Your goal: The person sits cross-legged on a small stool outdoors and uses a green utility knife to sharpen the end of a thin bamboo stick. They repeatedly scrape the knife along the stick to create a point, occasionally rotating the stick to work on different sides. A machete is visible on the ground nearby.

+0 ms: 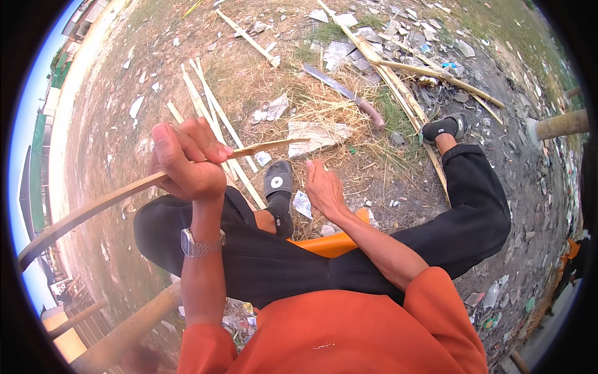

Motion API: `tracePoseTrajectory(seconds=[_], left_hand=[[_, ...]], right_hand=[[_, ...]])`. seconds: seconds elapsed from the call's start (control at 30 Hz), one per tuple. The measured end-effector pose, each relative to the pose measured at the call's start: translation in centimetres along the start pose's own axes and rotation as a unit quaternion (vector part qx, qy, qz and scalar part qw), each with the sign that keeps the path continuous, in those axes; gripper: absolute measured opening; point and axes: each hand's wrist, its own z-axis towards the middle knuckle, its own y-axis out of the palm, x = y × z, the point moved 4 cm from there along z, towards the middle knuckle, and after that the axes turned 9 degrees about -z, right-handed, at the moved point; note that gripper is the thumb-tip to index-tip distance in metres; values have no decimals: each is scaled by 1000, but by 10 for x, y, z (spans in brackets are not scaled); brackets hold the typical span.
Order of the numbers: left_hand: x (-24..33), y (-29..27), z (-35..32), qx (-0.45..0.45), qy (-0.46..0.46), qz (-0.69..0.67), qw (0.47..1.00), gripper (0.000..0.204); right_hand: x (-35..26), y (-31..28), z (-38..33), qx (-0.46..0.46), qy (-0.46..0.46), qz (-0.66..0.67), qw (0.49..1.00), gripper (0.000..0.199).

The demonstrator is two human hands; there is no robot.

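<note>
My left hand (187, 159) is closed around a long thin bamboo strip (93, 206) that bends out to the far left and ends in a point near a sheet of paper. A metal watch (200, 244) sits on that wrist. My right hand (324, 187) hangs low between my knees, fingers pointing down and loosely together, holding nothing that I can see. I sit on something orange (330, 243), in black trousers and black sandals. A long knife with a reddish handle (346, 95) lies on the dry grass beyond my feet.
Several split bamboo strips (208, 112) lie on the ground ahead at left, and a heap of bamboo poles (405, 68) at upper right. Scraps of paper (314, 134) and litter are scattered around. A thick pole (124, 333) runs along the lower left.
</note>
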Motion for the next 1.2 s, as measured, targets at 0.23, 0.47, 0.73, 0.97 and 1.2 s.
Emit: tracePoseTrajectory(seconds=[0.23, 0.47, 0.73, 0.97, 1.2], left_hand=[[0, 2, -5, 13, 1, 13, 1000, 50], [1, 1, -7, 30, 3, 30, 999, 50], [0, 3, -6, 17, 16, 24, 999, 52], [2, 0, -7, 20, 5, 19, 1000, 51], [2, 4, -5, 15, 19, 30, 999, 51]], right_hand=[[-42, -13, -13, 17, -53, 44, 998, 36], [-59, -29, -17, 6, -75, 63, 995, 36], [-53, -29, -9, 24, -78, 18, 997, 35], [-18, -6, -2, 50, -57, -33, 997, 32], [-7, 13, 6, 12, -22, -77, 997, 42]])
